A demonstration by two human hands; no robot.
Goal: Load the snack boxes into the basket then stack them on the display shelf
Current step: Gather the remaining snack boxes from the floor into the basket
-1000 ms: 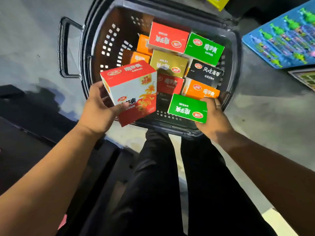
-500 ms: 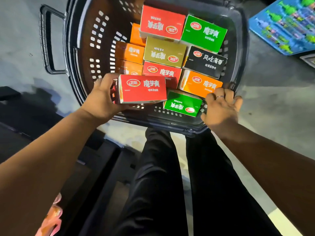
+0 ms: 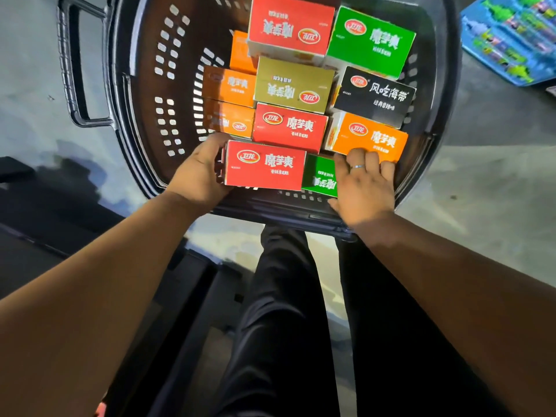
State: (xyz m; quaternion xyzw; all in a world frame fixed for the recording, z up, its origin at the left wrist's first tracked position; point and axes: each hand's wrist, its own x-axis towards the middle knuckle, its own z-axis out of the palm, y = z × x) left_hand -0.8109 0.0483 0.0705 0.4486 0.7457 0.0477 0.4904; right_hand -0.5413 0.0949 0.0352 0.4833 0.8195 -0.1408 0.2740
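A dark plastic basket [image 3: 144, 85] stands on the floor and holds several snack boxes in red, green, orange, gold and black. At its near edge my left hand [image 3: 200, 173] grips the left end of a red box [image 3: 264, 165] that lies flat inside the basket. Right beside it lies a green box [image 3: 319, 177], partly covered by my right hand [image 3: 362, 185], which rests flat on it with straight fingers that reach the orange box [image 3: 370, 136] behind.
The basket's handle [image 3: 75, 64] sticks out at the left. A blue printed sheet [image 3: 511, 34] lies on the grey floor at the upper right. My legs in black trousers [image 3: 288, 311] are below the basket, with a dark low structure [image 3: 45, 224] to the left.
My left hand lowered the red box from above the rim into the basket's near edge. My right hand set the green box down beside it and now lies flat on it.
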